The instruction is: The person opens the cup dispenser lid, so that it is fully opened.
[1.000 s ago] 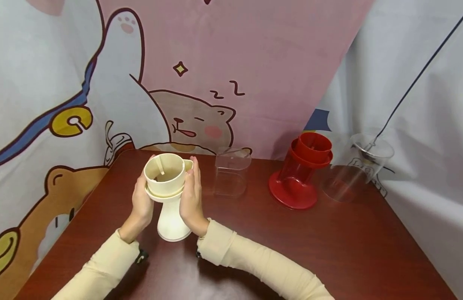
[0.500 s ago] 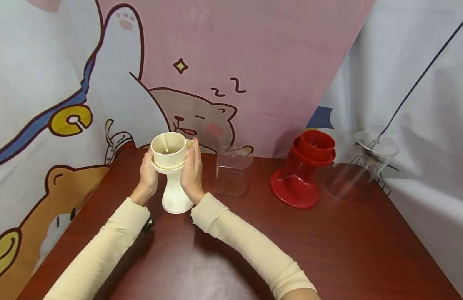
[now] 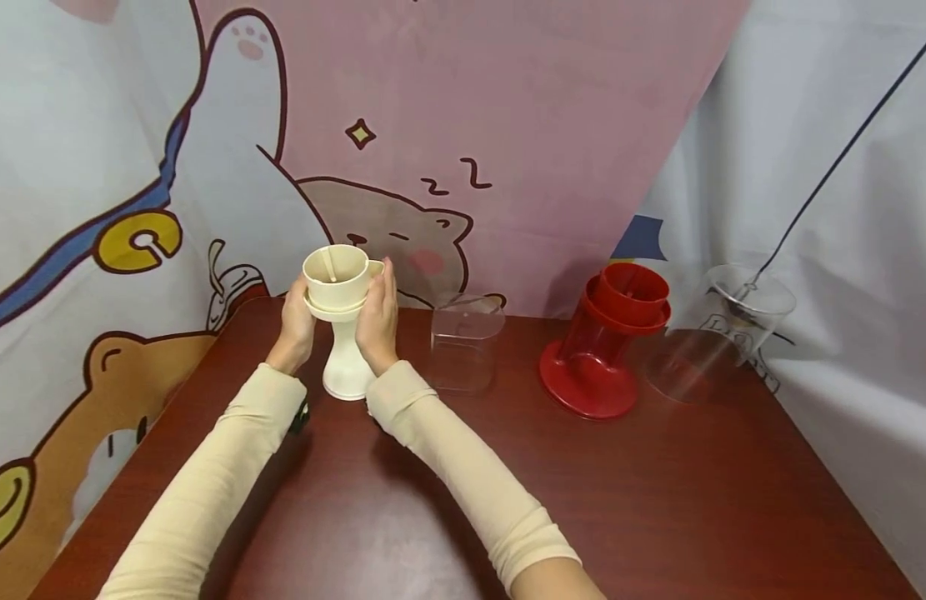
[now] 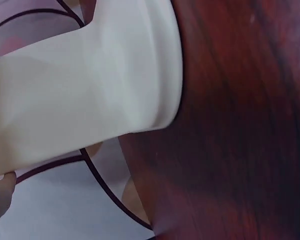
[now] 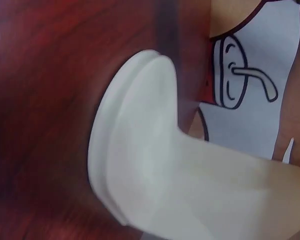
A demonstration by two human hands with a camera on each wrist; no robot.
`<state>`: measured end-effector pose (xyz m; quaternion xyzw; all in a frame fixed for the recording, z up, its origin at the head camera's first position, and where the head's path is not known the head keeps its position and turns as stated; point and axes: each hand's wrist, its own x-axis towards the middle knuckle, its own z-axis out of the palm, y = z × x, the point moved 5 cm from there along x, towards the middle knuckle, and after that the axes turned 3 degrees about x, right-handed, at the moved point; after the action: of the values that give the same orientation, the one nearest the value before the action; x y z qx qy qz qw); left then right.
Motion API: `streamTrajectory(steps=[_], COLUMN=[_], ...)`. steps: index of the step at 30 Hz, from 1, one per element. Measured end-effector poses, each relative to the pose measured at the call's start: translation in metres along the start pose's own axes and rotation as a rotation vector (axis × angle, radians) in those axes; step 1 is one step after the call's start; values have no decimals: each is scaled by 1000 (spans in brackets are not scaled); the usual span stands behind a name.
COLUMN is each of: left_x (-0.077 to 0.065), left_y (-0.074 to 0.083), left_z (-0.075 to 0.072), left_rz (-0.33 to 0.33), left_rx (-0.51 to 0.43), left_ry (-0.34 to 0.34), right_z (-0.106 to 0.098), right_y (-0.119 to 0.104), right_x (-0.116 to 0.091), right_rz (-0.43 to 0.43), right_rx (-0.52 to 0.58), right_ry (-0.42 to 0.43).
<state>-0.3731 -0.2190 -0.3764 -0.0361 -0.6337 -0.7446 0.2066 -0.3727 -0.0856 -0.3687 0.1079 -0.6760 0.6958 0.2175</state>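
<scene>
A cream plastic stand point(image 3: 347, 354) with a flared base and a cup-shaped top stands upright at the back left of the table. My left hand point(image 3: 296, 329) grips its left side just under the cup rim. On the opposite side my right hand point(image 3: 377, 323) holds it, by the cup's small spout or handle. In the left wrist view the stand's base point(image 4: 135, 65) is close over the wood, and one fingertip shows at the lower left. The right wrist view has the base point(image 5: 135, 145) too. Whether it touches the table, I cannot tell.
Right of the stand is a clear plastic container point(image 3: 466, 350). Farther right stand a red stand with a cup top point(image 3: 605, 350) and a tall clear cylinder point(image 3: 698, 358). A thin dark cord point(image 3: 830, 175) reaches the cylinder's top. Printed cloth point(image 3: 553, 150) hangs behind the brown table point(image 3: 658, 508).
Both hands have carried the cream stand away from me, toward the back edge of the table. The other things have stayed in place.
</scene>
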Motion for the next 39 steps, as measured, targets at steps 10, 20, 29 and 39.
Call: streamTrajectory(steps=[10, 20, 29, 39], left_x=[10, 14, -2, -45], left_y=[4, 0, -7, 3], left_z=[2, 1, -2, -14], left_rz=[-27, -30, -87, -223], left_rx=[19, 11, 184, -17], left_ry=[-2, -36, -43, -134], right_z=[5, 2, -7, -23], right_y=[10, 7, 8, -16], right_x=[16, 17, 4, -17], right_rz=[-11, 47, 136, 205], right_rx=[-22, -56, -71, -118], right_ry=[-48, -72, -138, -222])
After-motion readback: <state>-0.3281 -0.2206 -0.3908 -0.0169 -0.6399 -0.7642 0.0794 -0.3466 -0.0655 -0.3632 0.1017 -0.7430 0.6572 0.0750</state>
